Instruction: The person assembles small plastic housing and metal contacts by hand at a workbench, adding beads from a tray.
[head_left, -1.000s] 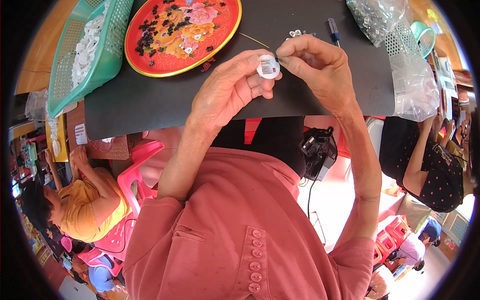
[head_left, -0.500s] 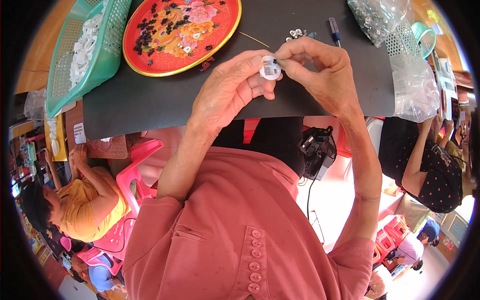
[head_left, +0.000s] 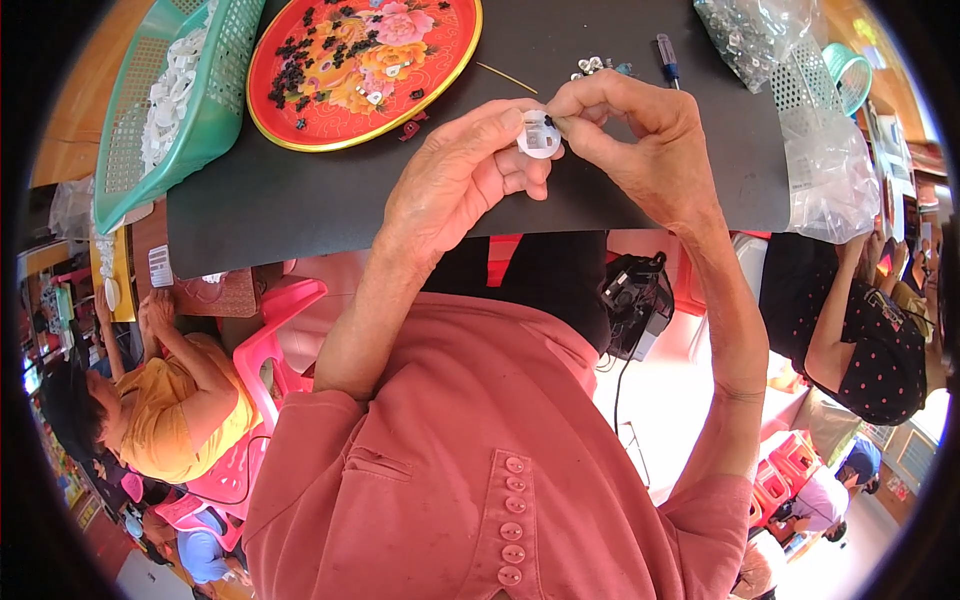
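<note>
Over the near half of the dark tabletop, my left hand (head_left: pixel 465 170) pinches a small round white plastic part (head_left: pixel 538 140) between thumb and fingers. The part has rectangular openings in it. My right hand (head_left: pixel 640 140) is closed at its right edge, with thumb and forefinger on a tiny black piece (head_left: pixel 549 121) that touches the rim. More black pieces (head_left: pixel 292 80) lie scattered over a red flowered tray (head_left: pixel 262 118) at the far left. Fingertips hide most of the black piece between them.
A green basket (head_left: pixel 205 140) of white plastic parts (head_left: pixel 172 100) stands left. Beyond my hands lie a thin stick (head_left: pixel 508 79), small metal parts (head_left: pixel 592 66) and a screwdriver (head_left: pixel 668 62). Clear bags (head_left: pixel 745 45) sit far right. People sit at both sides, one in a yellow shirt (head_left: pixel 190 410).
Both hands stay almost in place. The white part has tilted slightly, so its openings show more plainly.
</note>
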